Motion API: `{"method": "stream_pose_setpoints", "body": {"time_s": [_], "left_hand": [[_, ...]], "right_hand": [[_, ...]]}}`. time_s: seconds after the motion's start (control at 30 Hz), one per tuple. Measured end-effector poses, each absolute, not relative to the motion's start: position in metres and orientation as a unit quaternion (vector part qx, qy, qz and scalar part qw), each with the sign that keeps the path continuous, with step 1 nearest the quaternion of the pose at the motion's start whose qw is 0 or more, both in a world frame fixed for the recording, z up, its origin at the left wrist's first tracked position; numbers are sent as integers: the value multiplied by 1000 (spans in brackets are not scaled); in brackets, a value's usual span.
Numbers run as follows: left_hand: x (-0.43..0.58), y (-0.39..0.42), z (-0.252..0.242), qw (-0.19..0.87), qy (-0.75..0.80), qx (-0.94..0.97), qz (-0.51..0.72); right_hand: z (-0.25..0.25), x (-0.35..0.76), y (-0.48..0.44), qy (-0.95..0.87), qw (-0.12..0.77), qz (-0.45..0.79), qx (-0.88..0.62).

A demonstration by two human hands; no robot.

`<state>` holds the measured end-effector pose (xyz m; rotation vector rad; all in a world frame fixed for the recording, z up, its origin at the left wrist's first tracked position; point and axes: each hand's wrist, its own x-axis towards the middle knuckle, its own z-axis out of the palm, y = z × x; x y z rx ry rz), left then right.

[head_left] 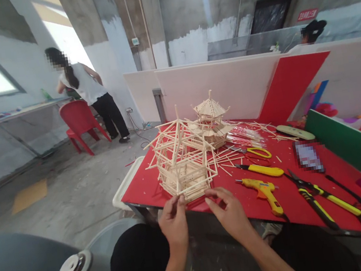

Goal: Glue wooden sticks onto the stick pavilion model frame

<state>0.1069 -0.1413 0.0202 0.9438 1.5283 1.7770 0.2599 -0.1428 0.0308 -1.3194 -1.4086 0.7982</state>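
Observation:
A pavilion model (185, 166) built from thin pale wooden sticks stands at the table's near left edge, its roof an open frame. At its front lower corner, the thumb and fingers of my left hand (173, 222) are pinched together on the base. My right hand (229, 212) is at the base's right front corner with thumb and forefinger bent in; its exact grip is partly hidden. Behind stands a second stick pavilion (212, 124) with a fuller, tiered roof. Loose sticks (223, 161) lie to the right, near yellow-handled pliers (259, 152).
On the red table (288, 201) lie a yellow glue gun (263, 191), a yellow cutter knife (263, 169), large cutters (318, 196) and bagged sticks (245, 137). A green board (341, 143) stands right. Left are an open-lidded container (81, 268), a red chair (80, 121) and a person (88, 86).

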Motion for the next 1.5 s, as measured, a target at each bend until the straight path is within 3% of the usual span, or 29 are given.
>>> {"method": "stream_pose_setpoints", "body": {"time_s": [0.1,0.27,0.8,1.17,1.5], "left_hand": [[81,-128,13,167,612,450,628],[52,-102,7,109,633,508,574],[32,-39,-12,304,633,387,598],[55,-102,-15,293,666,376,573],[80,-125,-6,422,599,296,613]], "right_hand": [[17,263,-152,-669,427,175,-583],[1,258,-158,-709,320,137,-614],[-2,247,-149,-713,231,120,-650],[-1,265,-127,-721,200,141,-649],[-1,269,-128,-710,222,139,-654]]}}
